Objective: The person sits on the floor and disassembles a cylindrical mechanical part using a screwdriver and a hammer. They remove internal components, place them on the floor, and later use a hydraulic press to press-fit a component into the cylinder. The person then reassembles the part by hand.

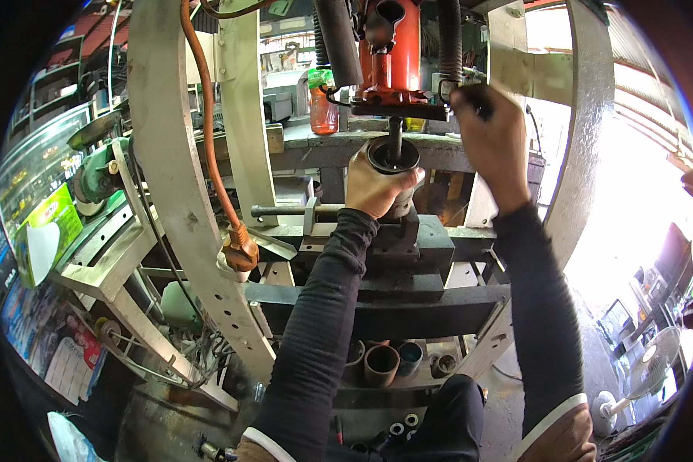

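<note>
The dark metal sleeve [406, 158] stands roughly upright in the middle of the press, its round mouth facing up and the steel rod [395, 135] reaching down into it. I'd judge it heavy for its bulk, rigid and not fragile, perhaps slick if there is oil on it. The best hold looks to be around the outer wall just below the rim, with fingers kept off the mouth.

My left hand [373, 189] is wrapped there from the left, fingers curled firmly around it and the thumb toward the right. Round metal shows under my grip, though I can't tell whether it is the same piece. My right hand [494, 146] is raised to the right, fingers bent in beside the lower end of the right spring [450, 38]; I can't tell if it has hold of anything.

Nearer and lower sits the dark clamp block [431, 245], its screw bar [281, 210] pointing left. Above is the red jack [399, 65] over its dark plate [408, 112]. Farther back, an orange bottle [323, 112] stands on the bench [304, 145]. To the left, an orange cable [206, 115] hangs along the pale post [165, 146].
</note>
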`<state>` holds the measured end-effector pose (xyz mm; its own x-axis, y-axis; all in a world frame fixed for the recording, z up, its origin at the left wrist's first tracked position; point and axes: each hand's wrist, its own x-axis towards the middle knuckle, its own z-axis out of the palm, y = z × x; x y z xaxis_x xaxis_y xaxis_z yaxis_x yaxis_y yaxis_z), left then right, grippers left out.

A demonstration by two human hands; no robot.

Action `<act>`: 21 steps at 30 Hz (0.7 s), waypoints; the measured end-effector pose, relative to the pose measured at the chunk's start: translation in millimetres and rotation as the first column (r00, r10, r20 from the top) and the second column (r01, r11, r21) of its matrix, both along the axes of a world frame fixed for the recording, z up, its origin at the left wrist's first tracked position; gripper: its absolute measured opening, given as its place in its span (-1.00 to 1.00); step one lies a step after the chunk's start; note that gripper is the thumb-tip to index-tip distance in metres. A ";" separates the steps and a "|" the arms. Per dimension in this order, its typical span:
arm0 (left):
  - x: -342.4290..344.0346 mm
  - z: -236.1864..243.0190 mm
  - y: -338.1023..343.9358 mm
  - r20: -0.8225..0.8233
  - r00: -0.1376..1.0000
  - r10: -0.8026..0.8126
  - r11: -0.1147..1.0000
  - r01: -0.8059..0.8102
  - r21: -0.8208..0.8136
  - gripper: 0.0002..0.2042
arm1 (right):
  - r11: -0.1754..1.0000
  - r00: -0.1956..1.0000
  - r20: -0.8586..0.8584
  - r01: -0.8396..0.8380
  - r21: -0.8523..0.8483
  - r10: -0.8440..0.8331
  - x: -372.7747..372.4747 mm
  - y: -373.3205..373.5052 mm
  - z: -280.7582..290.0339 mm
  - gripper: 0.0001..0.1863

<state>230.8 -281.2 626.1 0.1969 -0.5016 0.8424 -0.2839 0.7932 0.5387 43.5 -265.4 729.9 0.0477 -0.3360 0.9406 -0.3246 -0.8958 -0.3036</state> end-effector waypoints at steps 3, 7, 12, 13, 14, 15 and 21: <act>-1.2 1.2 -1.0 -0.030 0.999 -0.030 0.998 0.031 0.047 -0.58 | 0.980 0.942 -0.271 0.196 -0.034 -0.198 5.5 -32.7 41.9 -0.51; -1.3 -2.8 -6.1 -0.052 0.997 -0.050 0.999 0.049 -0.021 -0.59 | 0.955 0.700 -0.650 0.223 -0.195 -0.296 13.1 -65.6 79.8 -0.47; 0.8 -2.6 -2.3 -0.026 0.998 -0.055 0.998 0.054 -0.013 -0.60 | 0.954 0.651 -0.748 0.287 0.092 -0.124 18.1 -39.6 89.9 -0.44; 1.8 -2.9 -3.4 -0.015 0.998 -0.055 0.998 0.054 -0.014 -0.62 | 0.947 0.672 -0.738 0.273 0.167 -0.064 19.0 -37.5 90.7 -0.48; 4.0 -3.8 -3.5 0.004 0.999 -0.033 0.999 0.033 -0.001 -0.62 | 0.935 0.691 -0.723 0.260 0.241 -0.005 20.5 -35.4 90.5 -0.52; 3.3 -2.2 -5.1 0.015 1.000 0.000 1.000 0.000 -0.022 -0.61 | 0.913 0.738 -0.672 0.224 0.340 0.070 21.0 -36.2 92.5 -0.55; 0.1 -3.2 -6.1 0.014 1.000 0.006 1.000 -0.006 -0.016 -0.57 | 0.837 0.724 -0.592 -0.036 -0.546 -0.354 16.0 -52.8 81.5 -0.75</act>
